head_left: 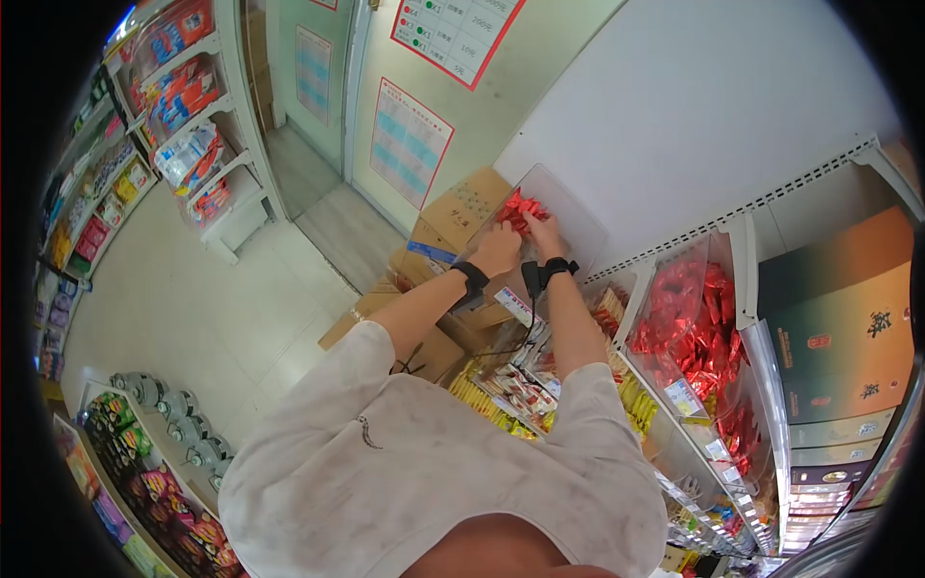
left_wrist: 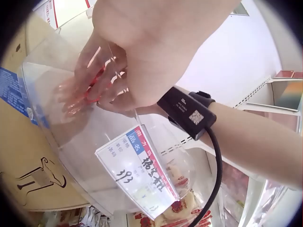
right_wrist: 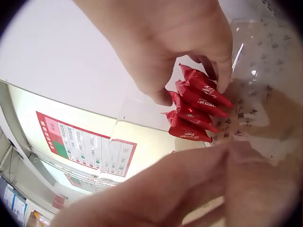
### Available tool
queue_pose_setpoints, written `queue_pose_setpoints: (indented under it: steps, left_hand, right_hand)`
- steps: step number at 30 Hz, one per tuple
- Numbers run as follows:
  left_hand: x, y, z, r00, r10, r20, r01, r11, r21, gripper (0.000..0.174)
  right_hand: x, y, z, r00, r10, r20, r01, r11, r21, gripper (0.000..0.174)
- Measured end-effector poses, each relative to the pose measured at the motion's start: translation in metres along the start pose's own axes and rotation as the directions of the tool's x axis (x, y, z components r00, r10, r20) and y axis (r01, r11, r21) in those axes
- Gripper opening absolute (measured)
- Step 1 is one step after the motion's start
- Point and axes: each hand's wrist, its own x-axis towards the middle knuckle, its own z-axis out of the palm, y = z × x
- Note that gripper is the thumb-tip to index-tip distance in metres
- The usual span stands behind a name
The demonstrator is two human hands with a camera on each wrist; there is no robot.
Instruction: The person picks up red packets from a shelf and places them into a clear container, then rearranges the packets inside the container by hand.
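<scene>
Head view, red packets (head_left: 521, 206) in clear bin (head_left: 576, 220), right grip (head_left: 542, 237) pinching several, left grip (head_left: 495, 250) state unclear

A big, smooth white wall panel (head_left: 713, 106) meets a flat, pale green panel (head_left: 496, 96), where white paper charts with red edges (head_left: 412, 143) hang. The floor has shiny cream tiles (head_left: 270, 313) and a grey, wood-like strip (head_left: 337, 220). Tall white metal shelves (head_left: 238, 223) stand on the left. The room is bright.

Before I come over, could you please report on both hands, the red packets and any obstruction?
Right-hand grip: pinching red packets. Left-hand grip: close beside it, hold unclear. Clear bin close by; no obvious obstruction.
</scene>
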Motion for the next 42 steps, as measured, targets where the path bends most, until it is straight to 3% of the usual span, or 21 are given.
queue_pose_setpoints:
  steps: [1, 4, 7, 10, 12, 14, 16, 18, 20, 24, 27, 30, 33, 36, 39, 42]
  left_hand:
    - [0.005, -0.002, 0.003, 1.000, 0.005, 0.009, -0.006, 0.999, 0.051, 0.040]
    - [0.024, -0.007, 0.009, 0.996, -0.004, 0.094, -0.001, 0.999, 0.052, 0.059]
    - [0.049, -0.026, 0.026, 0.912, -0.014, 0.410, 0.013, 1.000, 0.006, 0.073]
    - [0.057, -0.048, 0.054, 0.931, -0.111, 0.348, 0.073, 0.990, 0.120, 0.079]
    - [0.066, -0.049, 0.003, 0.922, -0.064, 0.381, 0.044, 0.997, 0.061, 0.082]
    - [0.062, -0.032, -0.009, 0.954, 0.002, 0.301, -0.033, 0.995, 0.097, 0.078]
    - [0.061, -0.074, 0.050, 0.947, 0.128, 0.296, -0.043, 0.959, -0.280, 0.057]
    - [0.056, -0.064, 0.018, 0.891, 0.196, 0.409, 0.006, 0.897, -0.442, 0.042]
    - [0.032, -0.021, -0.041, 0.889, 0.129, 0.440, 0.046, 0.929, -0.366, 0.041]
    - [0.007, -0.012, -0.039, 0.903, -0.030, 0.429, 0.115, 0.978, -0.173, 0.040]
    - [-0.002, -0.001, -0.045, 0.917, -0.107, 0.385, 0.137, 0.989, -0.051, 0.038]
    - [-0.003, 0.016, -0.054, 0.931, -0.084, 0.356, 0.106, 0.994, -0.041, 0.034]
    - [-0.005, 0.006, -0.044, 0.938, -0.081, 0.337, 0.080, 0.997, 0.018, 0.030]
    - [-0.003, 0.014, -0.051, 0.917, -0.142, 0.373, 0.129, 0.990, 0.059, 0.029]
    - [-0.001, 0.022, -0.057, 0.917, -0.141, 0.374, 0.113, 0.989, 0.095, 0.032]
    - [0.001, 0.025, -0.058, 0.911, -0.168, 0.377, 0.144, 0.985, 0.089, 0.031]
  right_hand:
    - [-0.007, -0.006, 0.003, 0.993, -0.092, -0.080, 0.084, 0.991, -0.101, 0.055]
    - [-0.016, -0.033, -0.004, 0.989, -0.145, -0.016, 0.135, 0.952, -0.273, 0.059]
    - [-0.024, -0.045, -0.006, 0.988, -0.130, -0.089, 0.103, 0.960, -0.260, 0.045]
    - [-0.013, -0.023, 0.007, 0.977, -0.051, -0.206, -0.018, 0.948, -0.318, 0.033]
    - [-0.027, -0.051, 0.008, 0.989, -0.123, -0.083, 0.094, 0.954, -0.284, 0.032]
    - [-0.031, -0.036, 0.004, 0.988, -0.151, -0.038, 0.134, 0.946, -0.294, 0.032]
    - [-0.035, -0.034, 0.004, 0.977, -0.187, -0.099, 0.160, 0.959, -0.233, 0.029]
    - [-0.035, -0.031, 0.004, 0.974, -0.202, -0.101, 0.183, 0.969, -0.166, 0.028]
    - [-0.027, -0.024, -0.003, 0.980, -0.186, -0.064, 0.180, 0.979, -0.095, 0.027]
    - [-0.034, -0.036, -0.012, 0.986, -0.120, -0.112, 0.124, 0.992, 0.029, 0.031]
    - [-0.023, -0.036, 0.008, 0.888, -0.380, -0.259, 0.329, 0.919, -0.219, 0.042]
    - [-0.022, -0.045, 0.015, 0.984, -0.180, 0.011, 0.175, 0.944, -0.278, 0.052]
    - [-0.016, -0.050, 0.018, 0.994, -0.091, 0.062, 0.108, 0.913, -0.394, 0.055]
    - [0.005, -0.050, 0.026, 0.978, 0.058, 0.199, 0.024, 0.921, -0.388, 0.057]
    - [0.021, -0.044, 0.039, 0.971, 0.130, 0.200, -0.036, 0.909, -0.415, 0.058]
    - [0.012, -0.058, 0.023, 0.935, 0.229, 0.271, -0.132, 0.933, -0.335, 0.071]
